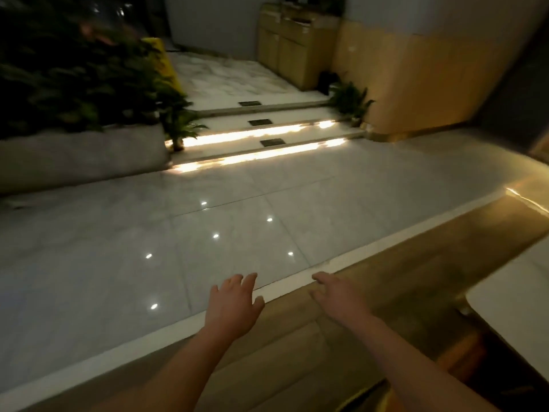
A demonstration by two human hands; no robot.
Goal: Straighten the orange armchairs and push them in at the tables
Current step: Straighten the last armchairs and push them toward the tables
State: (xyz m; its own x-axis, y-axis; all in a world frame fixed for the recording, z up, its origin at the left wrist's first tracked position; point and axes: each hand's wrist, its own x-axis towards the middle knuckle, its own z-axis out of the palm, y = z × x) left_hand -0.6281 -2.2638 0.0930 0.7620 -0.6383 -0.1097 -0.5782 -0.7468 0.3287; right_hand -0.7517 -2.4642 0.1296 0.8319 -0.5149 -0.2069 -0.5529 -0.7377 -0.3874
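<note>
Both hands [234, 301] [337, 295] open, empty

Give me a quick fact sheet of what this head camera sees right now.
left hand: open, empty, held out over the floor
right hand: open, empty, fingers spread
floor: glossy pale tiles
steps: lit along their edges
plants: raised bed, left of steps
table: white corner, far right
orange armchair: none clearly visible

A dim restaurant or hotel lobby: polished tile floor [237, 209], lit steps [267, 138], a long planter [80, 156] of foliage, potted ferns [350, 99], wooden cabinets [291, 46] and a white table [511, 292] corner.
</note>
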